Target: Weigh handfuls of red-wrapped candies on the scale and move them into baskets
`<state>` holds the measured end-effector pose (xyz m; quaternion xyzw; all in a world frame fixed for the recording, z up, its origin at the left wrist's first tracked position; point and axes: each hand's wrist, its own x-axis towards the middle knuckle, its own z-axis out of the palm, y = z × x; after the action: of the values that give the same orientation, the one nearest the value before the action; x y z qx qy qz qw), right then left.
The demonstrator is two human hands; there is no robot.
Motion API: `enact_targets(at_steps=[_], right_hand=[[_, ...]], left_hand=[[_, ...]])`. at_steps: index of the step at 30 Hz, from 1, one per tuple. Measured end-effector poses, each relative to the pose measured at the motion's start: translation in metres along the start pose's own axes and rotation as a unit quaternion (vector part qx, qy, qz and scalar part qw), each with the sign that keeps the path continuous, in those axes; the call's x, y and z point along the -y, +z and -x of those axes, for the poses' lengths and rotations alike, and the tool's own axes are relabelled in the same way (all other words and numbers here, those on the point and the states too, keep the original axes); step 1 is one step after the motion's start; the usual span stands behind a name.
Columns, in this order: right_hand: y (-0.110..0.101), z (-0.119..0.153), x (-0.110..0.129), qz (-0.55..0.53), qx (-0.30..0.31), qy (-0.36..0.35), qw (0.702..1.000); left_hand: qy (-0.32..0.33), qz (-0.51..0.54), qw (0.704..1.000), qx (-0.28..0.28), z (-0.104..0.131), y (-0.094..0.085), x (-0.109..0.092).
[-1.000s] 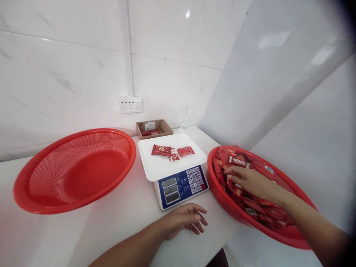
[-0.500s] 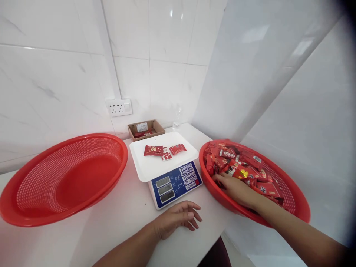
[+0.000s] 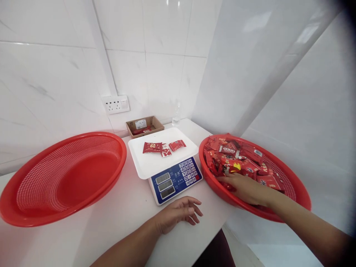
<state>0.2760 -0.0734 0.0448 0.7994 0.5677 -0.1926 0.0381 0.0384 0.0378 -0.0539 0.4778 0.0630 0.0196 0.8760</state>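
At the far left a perforated red basket (image 3: pixel 80 176) is set on the white table (image 3: pixel 119 218), and a band of tabletop is shown between it and the scale (image 3: pixel 176 181). A socket plate (image 3: pixel 116 104) is fixed to the tiled wall (image 3: pixel 167 81). In a cardboard box (image 3: pixel 155 122), a white label (image 3: pixel 140 123) too small to be read is seen; its front is partly hidden by the scale's pan (image 3: pixel 150 165). On the pan a dark red packet (image 3: pixel 152 147) with gold printing, a heart-printed packet (image 3: pixel 166 150) and a bright red packet (image 3: pixel 177 145) are laid close together. A clear bottle (image 3: pixel 176 115) is stood by the wall. On the keypad (image 3: pixel 190 172) digits can be read; the displays (image 3: pixel 165 183) cannot. The left hand (image 3: pixel 180 213) is held before the scale, near the table's edge, its fingers loosely spread. At the right, a second red basket (image 3: pixel 302 194) is heaped with wrapped packets (image 3: pixel 250 152), one marked with a barcode, others with white characters; its rim is extended past the table's edge. The right hand (image 3: pixel 243 187) is lowered among them, well apart from the left; whether anything is gripped cannot be told.
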Motion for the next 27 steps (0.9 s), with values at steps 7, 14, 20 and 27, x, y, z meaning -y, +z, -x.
enact_targets(at_steps=[7,14,20,27], right_hand=[[0.007,-0.011,0.008,-0.024,-0.049,-0.001,0.998],[0.011,-0.014,0.01,-0.058,-0.043,0.033,0.997],[0.009,-0.017,0.01,-0.09,-0.069,0.028,0.993],[-0.039,-0.006,0.008,-0.191,-0.235,0.07,0.951]], left_hand=[[0.003,0.002,1.0,-0.013,0.001,0.0,0.001],[0.001,0.011,1.0,-0.01,0.0,0.002,0.001],[0.003,0.02,1.0,-0.014,0.001,0.001,0.001],[-0.001,0.037,0.999,-0.015,0.0,0.003,0.002]])
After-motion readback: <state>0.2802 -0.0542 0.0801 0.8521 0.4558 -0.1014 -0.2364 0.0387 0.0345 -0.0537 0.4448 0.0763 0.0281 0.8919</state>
